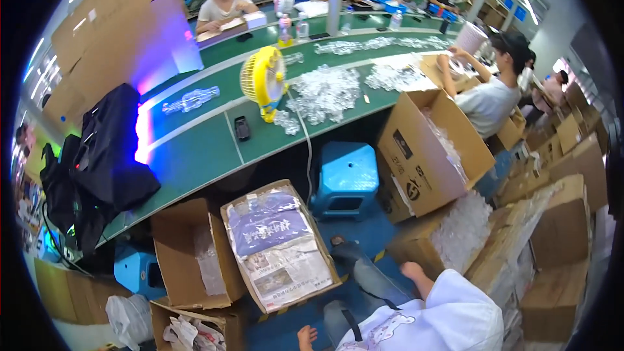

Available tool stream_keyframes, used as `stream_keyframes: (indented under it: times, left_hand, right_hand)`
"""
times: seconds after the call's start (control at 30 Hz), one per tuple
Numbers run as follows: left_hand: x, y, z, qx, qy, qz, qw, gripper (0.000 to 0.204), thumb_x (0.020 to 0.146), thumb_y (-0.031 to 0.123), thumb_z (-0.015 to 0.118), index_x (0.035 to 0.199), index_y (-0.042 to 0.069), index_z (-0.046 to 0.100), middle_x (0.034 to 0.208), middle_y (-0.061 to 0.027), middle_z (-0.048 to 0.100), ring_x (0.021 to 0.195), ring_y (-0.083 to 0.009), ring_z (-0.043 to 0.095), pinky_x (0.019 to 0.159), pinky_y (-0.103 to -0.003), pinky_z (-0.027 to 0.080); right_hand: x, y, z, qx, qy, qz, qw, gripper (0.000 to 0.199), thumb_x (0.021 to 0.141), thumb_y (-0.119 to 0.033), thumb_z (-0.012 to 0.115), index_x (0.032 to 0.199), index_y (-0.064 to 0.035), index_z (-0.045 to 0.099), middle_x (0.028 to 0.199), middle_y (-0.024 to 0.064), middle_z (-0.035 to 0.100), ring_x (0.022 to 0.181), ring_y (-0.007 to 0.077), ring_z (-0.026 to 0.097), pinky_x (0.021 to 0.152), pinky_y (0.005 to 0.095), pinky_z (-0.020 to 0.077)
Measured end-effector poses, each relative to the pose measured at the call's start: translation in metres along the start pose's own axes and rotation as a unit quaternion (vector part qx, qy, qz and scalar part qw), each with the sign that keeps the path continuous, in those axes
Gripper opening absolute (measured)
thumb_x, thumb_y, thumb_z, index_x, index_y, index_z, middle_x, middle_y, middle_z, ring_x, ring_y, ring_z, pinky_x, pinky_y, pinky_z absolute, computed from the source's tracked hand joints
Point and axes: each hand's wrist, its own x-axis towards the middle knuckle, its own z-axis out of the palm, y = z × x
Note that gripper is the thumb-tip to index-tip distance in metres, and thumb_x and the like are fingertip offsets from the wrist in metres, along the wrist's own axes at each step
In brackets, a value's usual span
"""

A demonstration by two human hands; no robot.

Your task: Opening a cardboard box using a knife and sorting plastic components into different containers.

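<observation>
Fingers (307, 336) of left hand (305, 337) loosely spread, empty, near newspaper-covered carton (279, 247); right hand unseen.

One yellow fan (263, 80) — one black phone (242, 128) — two blue stools (345, 179).

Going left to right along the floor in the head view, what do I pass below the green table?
Small blue stool → open empty carton → carton topped with newspaper → blue stool → big tilted carton → stacked cartons.

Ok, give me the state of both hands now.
Left hand: open, holding nothing.
Right hand: cannot be told, fingers hidden.
</observation>
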Motion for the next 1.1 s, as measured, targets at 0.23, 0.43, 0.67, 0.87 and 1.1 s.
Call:
stream_keyframes:
  times: [0.23,0.43,0.67,0.87,1.1]
  left_hand:
    - [0.002,0.003,-0.003,0.0,0.097,0.034,0.995,0.03,0.075,0.023,0.049,0.1,0.006,0.048,0.078,-0.0118,0.059,0.059,-0.0211,0.057,0.047,-0.033,0.046]
    - [0.005,0.063,0.049,0.013,0.1,0.11,0.989,0.023,0.079,0.025,0.049,0.094,0.008,0.053,0.079,-0.0062,0.06,0.061,-0.0141,0.057,0.049,-0.025,0.044]
    - [0.011,0.111,0.139,-0.004,0.161,0.113,0.98,0.028,0.08,0.018,0.046,0.103,0.004,0.052,0.083,-0.0064,0.06,0.067,-0.0113,0.056,0.051,-0.022,0.042]
    - [0.023,0.148,0.177,0.11,0.247,0.221,0.937,0.029,0.079,0.017,0.05,0.103,0.001,0.054,0.078,-0.0093,0.059,0.067,-0.0125,0.053,0.061,-0.024,0.043]
    - [0.055,0.275,0.222,0.06,0.283,0.333,0.897,0.031,0.079,0.018,0.052,0.104,0.001,0.052,0.094,-0.014,0.056,0.085,-0.0198,0.054,0.069,-0.027,0.042]
  right_hand:
    - [-0.106,0.144,0.044,0.125,-0.009,0.239,0.963,0.027,0.071,-0.022,0.046,0.085,-0.004,0.061,0.091,0.0202,0.057,0.086,0.0346,0.055,0.076,0.0413,0.0433]
    - [0.052,0.031,-0.141,0.328,0.315,-0.055,0.889,0.033,0.076,-0.031,0.052,0.084,-0.0001,0.058,0.071,0.0175,0.059,0.064,0.027,0.058,0.058,0.0351,0.0435]
    - [0.323,-0.077,-0.402,0.264,0.433,-0.121,0.853,0.038,0.075,-0.039,0.052,0.091,-0.0046,0.058,0.087,0.0148,0.058,0.082,0.0276,0.055,0.071,0.0352,0.043]
    - [0.437,-0.133,-0.467,0.164,0.33,-0.038,0.929,0.047,0.07,-0.047,0.052,0.089,-0.0038,0.058,0.085,0.0171,0.059,0.082,0.0307,0.056,0.07,0.0406,0.0427]
    - [0.499,-0.074,-0.479,0.225,0.358,-0.081,0.903,0.039,0.066,-0.04,0.063,0.079,-0.0033,0.062,0.071,0.0081,0.06,0.065,0.0124,0.056,0.057,0.0251,0.0431]
